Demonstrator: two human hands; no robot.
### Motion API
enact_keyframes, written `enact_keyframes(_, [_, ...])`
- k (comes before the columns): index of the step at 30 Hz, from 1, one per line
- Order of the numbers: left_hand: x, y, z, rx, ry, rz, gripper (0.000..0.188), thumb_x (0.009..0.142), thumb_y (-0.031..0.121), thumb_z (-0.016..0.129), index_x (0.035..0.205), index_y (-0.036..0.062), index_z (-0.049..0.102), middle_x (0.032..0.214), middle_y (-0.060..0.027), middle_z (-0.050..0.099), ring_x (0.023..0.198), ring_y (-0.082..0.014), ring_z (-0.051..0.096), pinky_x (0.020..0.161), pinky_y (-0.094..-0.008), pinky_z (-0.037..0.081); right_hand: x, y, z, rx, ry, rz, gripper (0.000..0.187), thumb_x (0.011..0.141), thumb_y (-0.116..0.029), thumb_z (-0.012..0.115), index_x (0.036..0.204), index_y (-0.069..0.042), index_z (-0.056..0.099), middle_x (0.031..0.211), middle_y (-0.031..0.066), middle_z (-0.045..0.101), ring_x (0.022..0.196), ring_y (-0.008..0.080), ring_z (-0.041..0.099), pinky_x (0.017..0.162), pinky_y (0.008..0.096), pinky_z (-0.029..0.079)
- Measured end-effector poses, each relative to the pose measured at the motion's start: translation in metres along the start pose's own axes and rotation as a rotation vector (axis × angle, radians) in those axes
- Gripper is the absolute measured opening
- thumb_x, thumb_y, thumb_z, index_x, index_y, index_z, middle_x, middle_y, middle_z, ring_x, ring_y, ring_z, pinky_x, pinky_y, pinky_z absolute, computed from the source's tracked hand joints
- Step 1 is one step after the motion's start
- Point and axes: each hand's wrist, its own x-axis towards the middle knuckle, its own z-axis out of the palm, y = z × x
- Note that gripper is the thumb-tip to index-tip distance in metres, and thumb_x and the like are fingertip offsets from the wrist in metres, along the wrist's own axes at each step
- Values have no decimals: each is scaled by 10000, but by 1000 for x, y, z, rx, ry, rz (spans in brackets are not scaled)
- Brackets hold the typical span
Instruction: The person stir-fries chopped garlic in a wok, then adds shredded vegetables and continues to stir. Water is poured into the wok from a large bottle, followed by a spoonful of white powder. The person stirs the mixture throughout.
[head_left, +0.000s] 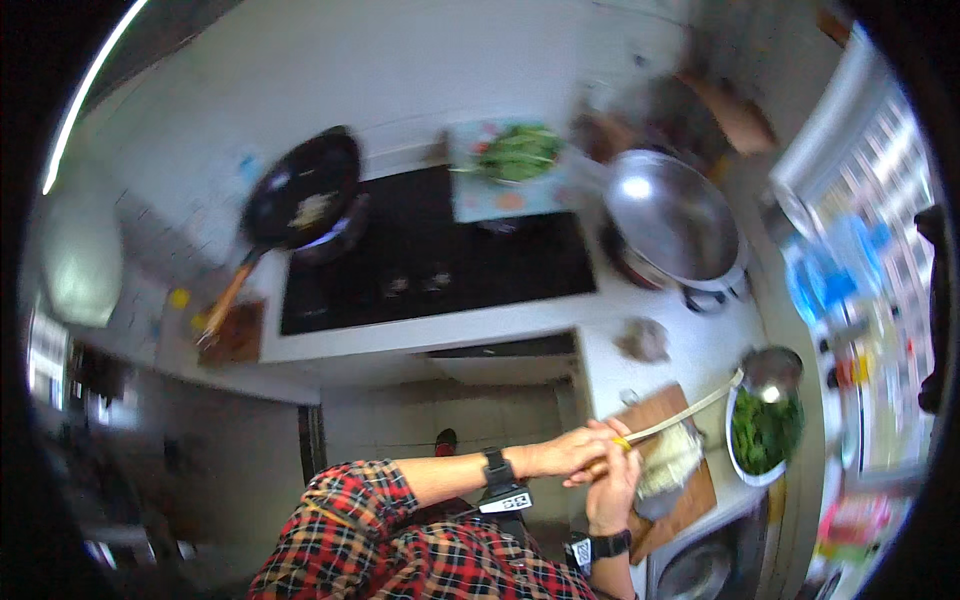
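Note:
Over the wooden cutting board, my left hand (568,452) and my right hand (614,492) come together, fingers closed around the handle end of a long-handled metal ladle (690,408). Its round dark bowl hangs at the rim of a white bowl of green leaves (765,430). Beneath the handle, a pale shredded heap (672,462) lies on the cutting board (690,510), a grey flat thing (660,502) at its near side. Blur hides the exact finger placement.
A black wok (305,185) with pale food in it sits on the left of the black cooktop (400,255), its wooden handle sticking out. A patterned board (475,205) bears leafy greens. A large metal pot (675,215) stands right, near a small clear bag (643,340).

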Motion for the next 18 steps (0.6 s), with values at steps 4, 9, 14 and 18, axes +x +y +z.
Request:
enact_keyframes(4, [-44, 30, -48, 104, -63, 143, 481, 1058, 436, 345, 1301, 46, 490, 732, -25, 523, 571, -98, 542, 499, -229, 500, 23, 25, 59, -96, 42, -185, 354, 1004, -181, 487, 1286, 33, 491, 1246, 213, 584, 987, 247, 640, 759, 327, 582])
enact_keyframes(9, [-157, 35, -104, 315, 397, 164, 375, 1040, 343, 434, 1191, 36, 589, 1004, -62, 625, 927, -153, 645, 853, -297, 531, 25, 32, 115, -253, 137, -279, 164, 982, -93, 509, 1120, -7, 490, 1019, 179, 657, 763, 244, 691, 703, 341, 556])
enact_keyframes(14, [-350, 23, -185, 46, 1231, 415, 328, 972, 182, 561, 1258, 39, 486, 946, -54, 632, 842, -146, 638, 786, -298, 545, 32, 27, 205, -603, -74, -114, 191, 955, -47, 544, 1145, -31, 531, 773, 28, 520, 541, 77, 444, 535, 207, 431])
enact_keyframes(18, [-462, 30, -201, -55, 1501, 647, 405, 939, 136, 590, 1308, 93, 430, 983, -47, 577, 799, -131, 567, 725, -282, 502, 77, 37, 313, -1134, -442, -494, 535, 860, -44, 636, 1372, -21, 486, 1150, 182, 634, 979, 224, 613, 895, 316, 478])
